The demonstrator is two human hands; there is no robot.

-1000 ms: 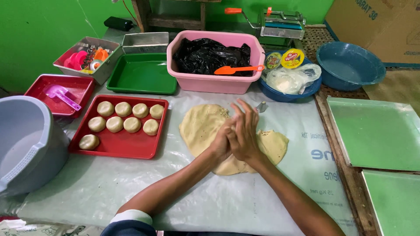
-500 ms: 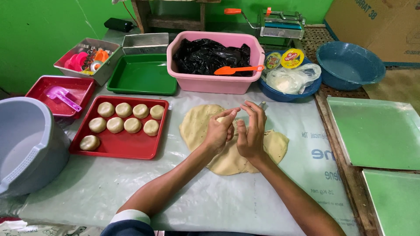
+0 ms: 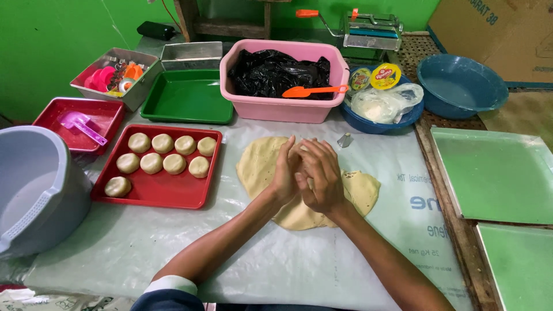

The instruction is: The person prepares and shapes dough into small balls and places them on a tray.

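Both hands mid-frame, pressed palm to palm over the flattened dough sheet [image 3: 265, 167]: left hand [image 3: 286, 173] and right hand [image 3: 321, 175] cupped together, fingers partly curled; whatever sits between the palms is hidden, can't tell if they grip anything. Dough sheet lies flat on the plastic-covered table [image 3: 173, 247], centre of frame, part of it under the hands, torn edge at its right side. Small metal cutter [image 3: 344, 140] just beyond the sheet's upper right edge. Left of centre: red tray [image 3: 173, 193] holding eight round dough pieces [image 3: 163, 163] in rows. Far left: grey bucket [image 3: 34, 190]. Upper left: smaller red tray [image 3: 52, 118] with a purple scoop [image 3: 80, 124], green tray [image 3: 187, 98]. Top centre: pink tub [image 3: 276, 106] with black plastic inside, orange spatula [image 3: 314, 90] across its rim. Upper right: blue basin [image 3: 461, 83]. Right edge: two green boards [image 3: 495, 173].
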